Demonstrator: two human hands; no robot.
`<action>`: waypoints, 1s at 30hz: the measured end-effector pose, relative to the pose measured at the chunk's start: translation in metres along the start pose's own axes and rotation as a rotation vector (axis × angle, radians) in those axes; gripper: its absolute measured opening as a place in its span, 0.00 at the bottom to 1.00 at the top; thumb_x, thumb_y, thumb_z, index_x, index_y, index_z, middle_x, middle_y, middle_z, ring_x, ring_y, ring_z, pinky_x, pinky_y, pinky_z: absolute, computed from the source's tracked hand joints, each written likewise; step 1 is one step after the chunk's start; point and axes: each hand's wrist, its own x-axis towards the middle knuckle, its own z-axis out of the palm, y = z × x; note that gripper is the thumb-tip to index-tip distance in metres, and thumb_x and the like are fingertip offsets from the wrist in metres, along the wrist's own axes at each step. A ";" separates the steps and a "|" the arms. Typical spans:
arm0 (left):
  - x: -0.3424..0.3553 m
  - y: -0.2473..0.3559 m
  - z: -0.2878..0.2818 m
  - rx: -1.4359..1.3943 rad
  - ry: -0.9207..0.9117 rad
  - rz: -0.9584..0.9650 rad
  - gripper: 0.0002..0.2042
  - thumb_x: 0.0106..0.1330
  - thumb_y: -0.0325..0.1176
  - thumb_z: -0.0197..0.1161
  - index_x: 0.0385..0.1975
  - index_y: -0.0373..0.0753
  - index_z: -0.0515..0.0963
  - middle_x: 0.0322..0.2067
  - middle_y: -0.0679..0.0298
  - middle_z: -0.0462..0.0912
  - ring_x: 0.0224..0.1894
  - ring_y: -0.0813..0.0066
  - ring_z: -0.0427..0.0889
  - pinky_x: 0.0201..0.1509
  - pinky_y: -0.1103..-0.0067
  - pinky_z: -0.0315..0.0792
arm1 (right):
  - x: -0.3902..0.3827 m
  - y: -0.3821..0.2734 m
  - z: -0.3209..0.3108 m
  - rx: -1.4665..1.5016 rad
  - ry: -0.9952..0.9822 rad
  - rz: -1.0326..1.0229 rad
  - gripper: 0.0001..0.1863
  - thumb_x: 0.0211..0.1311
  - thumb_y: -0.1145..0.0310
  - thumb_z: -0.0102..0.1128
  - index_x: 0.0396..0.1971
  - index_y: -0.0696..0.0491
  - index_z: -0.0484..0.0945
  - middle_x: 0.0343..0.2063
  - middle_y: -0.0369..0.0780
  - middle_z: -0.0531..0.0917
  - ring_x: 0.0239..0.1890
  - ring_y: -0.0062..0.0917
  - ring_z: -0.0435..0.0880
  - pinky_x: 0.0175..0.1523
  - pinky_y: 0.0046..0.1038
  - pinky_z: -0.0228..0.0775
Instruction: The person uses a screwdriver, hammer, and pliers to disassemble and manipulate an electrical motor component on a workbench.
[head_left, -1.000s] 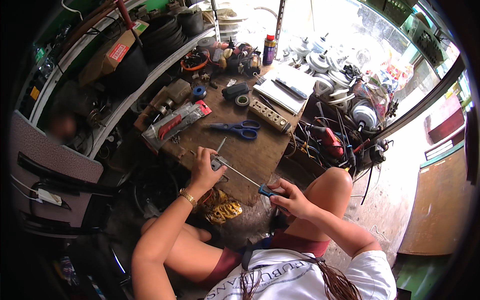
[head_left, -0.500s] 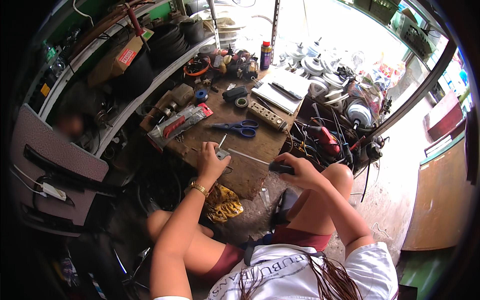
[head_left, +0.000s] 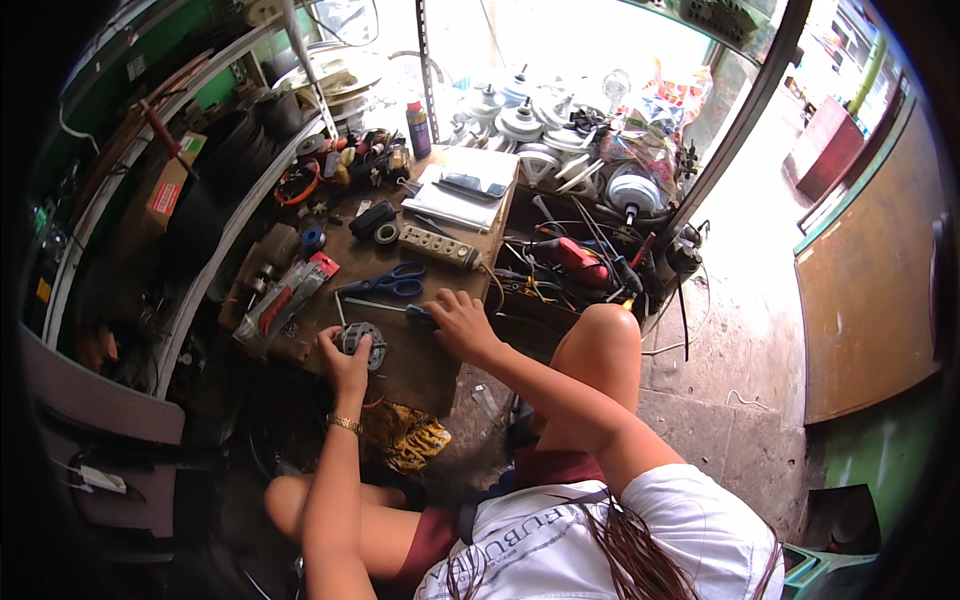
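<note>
The person sits with bare knees at the near side of a worn wooden bench [head_left: 420,385], bent over a small round metal motor [head_left: 375,341] with a thin shaft sticking up from it. It is in the left hand [head_left: 346,373], above the near left part of the bench, the fingers pinching its body, thumb on the near face; a gold band [head_left: 345,424] circles that wrist. The right hand [head_left: 462,325] is over the bench's right edge, its fingers at the blue handle of a screwdriver [head_left: 380,305] whose pale blade points left toward the motor; from here I can't tell whether they are pressed round the handle or only resting on it. Just beyond the blade lie blue-handled scissors [head_left: 402,281], and to their left a packaged tool with a red handle [head_left: 278,306]. Farther back sit a power strip [head_left: 438,247], a roll of tape [head_left: 387,233] and a black case [head_left: 372,219], with a dark phone [head_left: 472,186] on white papers [head_left: 448,209] behind them. A red-capped can [head_left: 418,132] stands at the far end. A yellow patterned cloth [head_left: 417,440] hangs low by the near edge.
</note>
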 end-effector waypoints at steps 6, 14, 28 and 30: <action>0.006 0.002 0.001 0.011 -0.114 0.008 0.26 0.52 0.35 0.71 0.48 0.35 0.67 0.46 0.52 0.68 0.52 0.54 0.70 0.57 0.64 0.65 | 0.009 0.049 -0.090 0.386 0.111 0.025 0.15 0.53 0.73 0.66 0.42 0.50 0.80 0.45 0.44 0.78 0.49 0.39 0.77 0.51 0.35 0.73; 0.014 0.027 0.014 0.157 -0.239 0.160 0.29 0.52 0.30 0.68 0.56 0.35 0.67 0.48 0.51 0.69 0.54 0.52 0.70 0.61 0.64 0.63 | -0.085 0.270 -0.134 0.406 0.472 0.673 0.10 0.63 0.71 0.57 0.41 0.58 0.82 0.29 0.37 0.83 0.29 0.17 0.80 0.36 0.21 0.72; 0.022 0.048 0.024 0.369 -0.285 0.205 0.28 0.50 0.28 0.66 0.54 0.35 0.68 0.47 0.51 0.70 0.53 0.50 0.71 0.60 0.62 0.65 | -0.178 0.218 0.043 0.211 0.061 0.735 0.06 0.55 0.69 0.59 0.32 0.51 0.82 0.34 0.41 0.79 0.41 0.37 0.80 0.46 0.37 0.74; 0.023 0.049 0.026 0.361 -0.282 0.173 0.27 0.51 0.27 0.65 0.54 0.34 0.69 0.47 0.52 0.70 0.53 0.50 0.72 0.60 0.63 0.65 | -0.178 0.216 0.047 0.211 0.044 0.711 0.06 0.55 0.71 0.60 0.33 0.52 0.82 0.34 0.41 0.79 0.41 0.38 0.81 0.46 0.37 0.74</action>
